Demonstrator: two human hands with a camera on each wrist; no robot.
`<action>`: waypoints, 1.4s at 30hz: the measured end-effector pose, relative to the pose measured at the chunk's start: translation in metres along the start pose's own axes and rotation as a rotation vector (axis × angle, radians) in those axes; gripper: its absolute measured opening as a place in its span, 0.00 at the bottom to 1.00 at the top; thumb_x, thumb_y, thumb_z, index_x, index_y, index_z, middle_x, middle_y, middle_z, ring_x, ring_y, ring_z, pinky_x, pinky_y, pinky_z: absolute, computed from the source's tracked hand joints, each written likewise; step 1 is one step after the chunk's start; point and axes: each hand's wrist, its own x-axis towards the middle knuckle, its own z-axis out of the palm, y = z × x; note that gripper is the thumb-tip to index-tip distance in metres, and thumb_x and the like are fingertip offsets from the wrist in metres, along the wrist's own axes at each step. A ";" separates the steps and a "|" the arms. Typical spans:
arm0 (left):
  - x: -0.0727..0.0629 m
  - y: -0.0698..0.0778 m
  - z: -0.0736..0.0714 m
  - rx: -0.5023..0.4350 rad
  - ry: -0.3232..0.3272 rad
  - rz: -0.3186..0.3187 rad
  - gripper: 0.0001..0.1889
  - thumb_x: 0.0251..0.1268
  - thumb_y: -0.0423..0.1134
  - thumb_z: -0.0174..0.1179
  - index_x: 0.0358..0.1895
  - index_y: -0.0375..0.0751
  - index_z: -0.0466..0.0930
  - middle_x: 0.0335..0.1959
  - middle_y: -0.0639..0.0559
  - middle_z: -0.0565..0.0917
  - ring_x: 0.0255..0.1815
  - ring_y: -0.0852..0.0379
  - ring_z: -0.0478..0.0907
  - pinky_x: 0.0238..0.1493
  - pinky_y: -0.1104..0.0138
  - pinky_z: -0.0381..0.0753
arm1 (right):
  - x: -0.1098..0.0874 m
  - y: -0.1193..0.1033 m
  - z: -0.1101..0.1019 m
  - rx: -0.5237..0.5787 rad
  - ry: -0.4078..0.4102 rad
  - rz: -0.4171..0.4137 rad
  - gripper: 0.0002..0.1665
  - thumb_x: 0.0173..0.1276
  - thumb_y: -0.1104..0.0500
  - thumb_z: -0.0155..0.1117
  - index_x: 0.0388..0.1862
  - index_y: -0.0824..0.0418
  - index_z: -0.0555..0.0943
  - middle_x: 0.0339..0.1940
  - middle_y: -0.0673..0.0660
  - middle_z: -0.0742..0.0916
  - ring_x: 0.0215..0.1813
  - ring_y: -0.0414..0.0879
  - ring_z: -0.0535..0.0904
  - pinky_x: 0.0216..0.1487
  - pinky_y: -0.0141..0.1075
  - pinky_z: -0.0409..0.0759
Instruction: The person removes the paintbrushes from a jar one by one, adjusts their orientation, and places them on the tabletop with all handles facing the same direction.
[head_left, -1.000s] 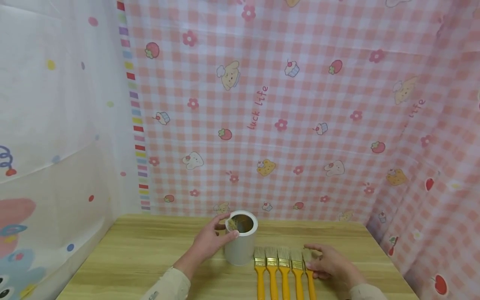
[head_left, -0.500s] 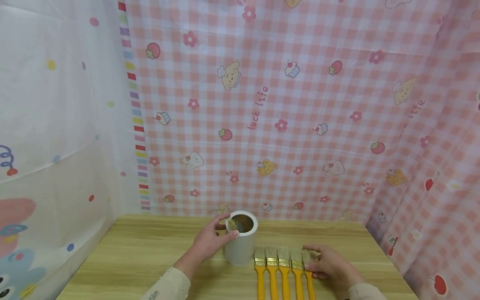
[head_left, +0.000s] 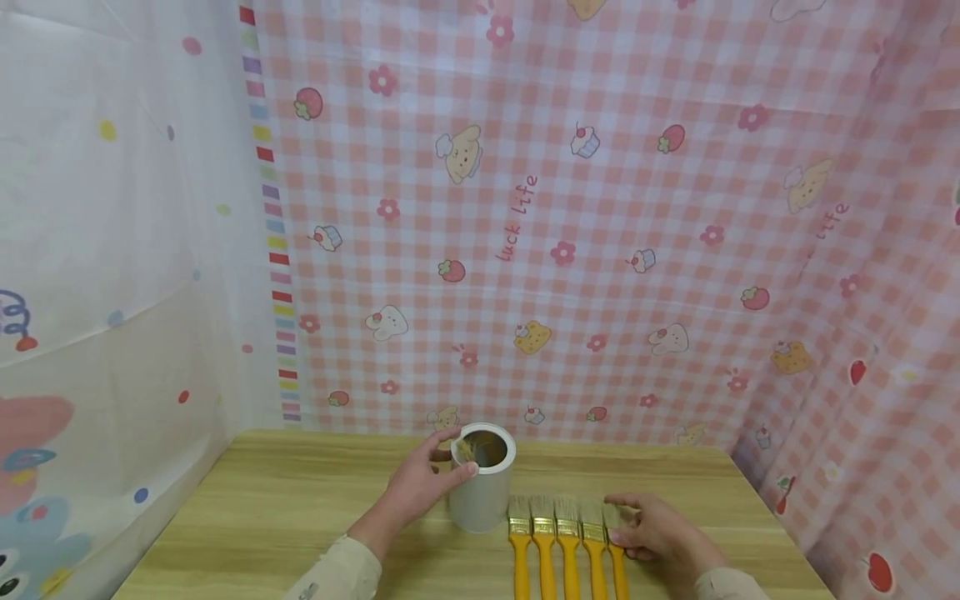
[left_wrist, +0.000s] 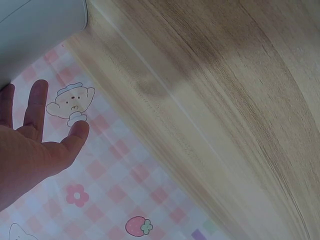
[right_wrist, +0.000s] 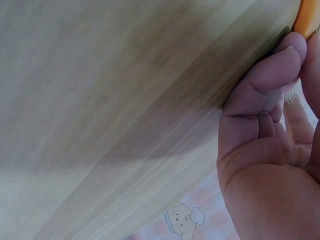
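Observation:
A pale grey can [head_left: 480,504] with a white rim stands upright on the table, its top uncovered. My left hand [head_left: 415,482] holds it from the left, thumb at the near rim and fingers at the far side. Inside the can's left wall is a bristly, tan patch I cannot make out fully. Several paintbrushes [head_left: 568,550] with yellow handles lie side by side, bristles away from me. At the rightmost paintbrush [head_left: 618,571], my right hand [head_left: 660,531] grips its bristle end and metal band. The right wrist view shows an orange handle [right_wrist: 306,20] against a finger.
The wood-grain table [head_left: 300,500] reaches back to a pink checked cloth [head_left: 420,317]. A white patterned cloth [head_left: 150,275] hangs at the left, and more pink cloth [head_left: 885,333] at the right. The handles' lower ends are cut off by the frame.
My right hand has shifted slightly left, bringing the rightmost paintbrush closer against its neighbour. The left hand and the can keep their places.

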 end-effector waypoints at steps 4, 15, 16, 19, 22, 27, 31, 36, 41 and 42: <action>0.000 -0.001 0.000 -0.001 0.002 0.003 0.41 0.68 0.59 0.73 0.81 0.55 0.68 0.69 0.34 0.81 0.68 0.30 0.80 0.58 0.37 0.85 | 0.002 0.001 0.000 -0.002 0.001 0.011 0.44 0.72 0.60 0.75 0.81 0.70 0.67 0.25 0.53 0.85 0.23 0.40 0.77 0.26 0.30 0.77; 0.001 -0.001 0.000 -0.018 0.004 -0.001 0.40 0.68 0.57 0.74 0.80 0.55 0.69 0.68 0.34 0.81 0.68 0.31 0.80 0.59 0.37 0.85 | 0.002 0.001 -0.002 -0.002 -0.004 0.012 0.45 0.72 0.58 0.75 0.82 0.69 0.66 0.29 0.55 0.86 0.27 0.42 0.81 0.29 0.34 0.81; 0.001 -0.001 -0.001 -0.015 0.005 -0.001 0.40 0.69 0.57 0.73 0.80 0.55 0.69 0.68 0.34 0.81 0.68 0.31 0.80 0.59 0.37 0.85 | 0.002 0.001 -0.002 0.001 -0.007 0.009 0.46 0.72 0.58 0.75 0.82 0.69 0.66 0.29 0.55 0.86 0.28 0.42 0.81 0.30 0.34 0.82; 0.001 0.000 -0.002 -0.010 0.005 -0.002 0.40 0.69 0.57 0.73 0.81 0.55 0.68 0.68 0.34 0.81 0.68 0.31 0.80 0.59 0.37 0.85 | 0.002 0.003 -0.003 0.013 -0.018 -0.008 0.46 0.73 0.57 0.75 0.82 0.70 0.64 0.30 0.55 0.87 0.29 0.41 0.82 0.30 0.34 0.83; 0.001 -0.001 -0.002 -0.009 0.005 -0.004 0.41 0.68 0.57 0.73 0.81 0.55 0.68 0.68 0.34 0.81 0.67 0.31 0.81 0.59 0.37 0.85 | 0.003 0.005 -0.005 0.040 -0.038 -0.015 0.46 0.75 0.57 0.73 0.83 0.72 0.62 0.31 0.55 0.88 0.30 0.42 0.83 0.31 0.35 0.84; 0.001 -0.002 0.001 -0.033 -0.010 0.004 0.40 0.69 0.57 0.73 0.81 0.55 0.68 0.69 0.34 0.81 0.68 0.31 0.80 0.58 0.38 0.86 | 0.001 -0.003 -0.016 0.010 -0.013 0.001 0.43 0.78 0.57 0.69 0.81 0.76 0.62 0.32 0.57 0.87 0.28 0.42 0.78 0.31 0.37 0.81; 0.002 -0.003 0.003 -0.041 -0.023 0.003 0.40 0.70 0.57 0.73 0.81 0.55 0.68 0.69 0.33 0.80 0.68 0.30 0.80 0.59 0.38 0.85 | 0.006 -0.030 -0.026 -0.022 0.078 -0.004 0.41 0.81 0.54 0.67 0.80 0.76 0.63 0.37 0.58 0.87 0.30 0.43 0.78 0.34 0.40 0.80; 0.003 -0.006 0.003 -0.038 -0.009 -0.007 0.40 0.69 0.56 0.73 0.81 0.57 0.67 0.69 0.33 0.80 0.68 0.31 0.80 0.61 0.37 0.84 | 0.022 -0.092 -0.015 -0.032 0.176 -0.129 0.36 0.79 0.52 0.68 0.80 0.62 0.71 0.54 0.59 0.90 0.48 0.47 0.87 0.50 0.46 0.86; 0.004 -0.006 0.003 -0.047 -0.007 0.005 0.40 0.69 0.56 0.73 0.81 0.56 0.68 0.69 0.32 0.80 0.67 0.29 0.80 0.59 0.37 0.85 | 0.040 -0.152 0.017 -0.079 0.126 -0.278 0.31 0.77 0.53 0.71 0.75 0.56 0.78 0.52 0.58 0.91 0.49 0.46 0.88 0.54 0.48 0.88; 0.004 -0.006 0.003 -0.048 -0.009 0.005 0.40 0.69 0.56 0.73 0.81 0.55 0.68 0.69 0.32 0.80 0.67 0.29 0.80 0.59 0.37 0.85 | 0.044 -0.160 0.024 -0.083 0.104 -0.305 0.30 0.77 0.54 0.72 0.75 0.56 0.79 0.51 0.58 0.92 0.49 0.47 0.89 0.54 0.47 0.89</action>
